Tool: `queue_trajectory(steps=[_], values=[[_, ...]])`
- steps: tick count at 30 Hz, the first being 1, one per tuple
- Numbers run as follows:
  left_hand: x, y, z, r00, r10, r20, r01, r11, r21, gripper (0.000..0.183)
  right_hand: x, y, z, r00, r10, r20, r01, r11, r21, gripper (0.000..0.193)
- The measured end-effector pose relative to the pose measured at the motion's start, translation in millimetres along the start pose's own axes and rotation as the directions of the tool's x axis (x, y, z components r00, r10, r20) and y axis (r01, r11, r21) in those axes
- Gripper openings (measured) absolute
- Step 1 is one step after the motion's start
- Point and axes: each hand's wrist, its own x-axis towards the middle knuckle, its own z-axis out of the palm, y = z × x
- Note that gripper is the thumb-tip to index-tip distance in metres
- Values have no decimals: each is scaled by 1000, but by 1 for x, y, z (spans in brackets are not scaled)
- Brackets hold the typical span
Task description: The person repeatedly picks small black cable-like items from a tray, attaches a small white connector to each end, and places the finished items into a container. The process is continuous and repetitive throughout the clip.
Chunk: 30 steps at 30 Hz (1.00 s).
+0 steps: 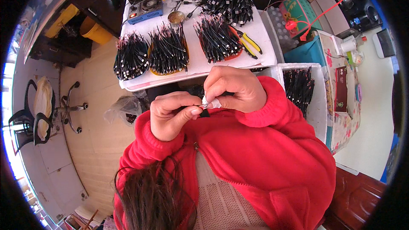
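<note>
My left hand (172,113) and my right hand (234,89) meet in front of my chest, thumb and forefinger of each pinched close together. Between the fingertips is the thin end of a small dark cable (204,112), mostly hidden by the fingers. White tape wraps the tips of my right thumb and forefinger. Beyond the hands, on a white table (147,79), lie bundles of short black cables with metal plugs: a left bundle (131,57), a middle bundle (168,51) and a right bundle (217,38).
Yellow-handled pliers (250,44) lie beside the right bundle. Farther back are a blue-fronted burner (145,13), a small round pan (176,17) and a large cable heap (228,4). A white foam box (322,102) of cables stands right; an office chair (42,108) is left.
</note>
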Motion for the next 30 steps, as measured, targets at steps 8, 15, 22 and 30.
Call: queue_trajectory(steps=[8,15,22,30], values=[[-2,9,4,937,339,85,-334,801,497,18,-13,0,15,990,135,-52,-113,947,301,8],[-8,11,4,965,260,15,-245,884,399,15,-18,0,24,975,155,-160,-114,963,243,14],[-15,-2,7,978,-206,-18,177,878,-444,10,-7,-14,13,984,-138,-114,105,961,-255,19],[-16,-4,8,988,-138,-64,111,942,-316,10,-11,-15,21,986,124,-115,-129,991,-38,7]])
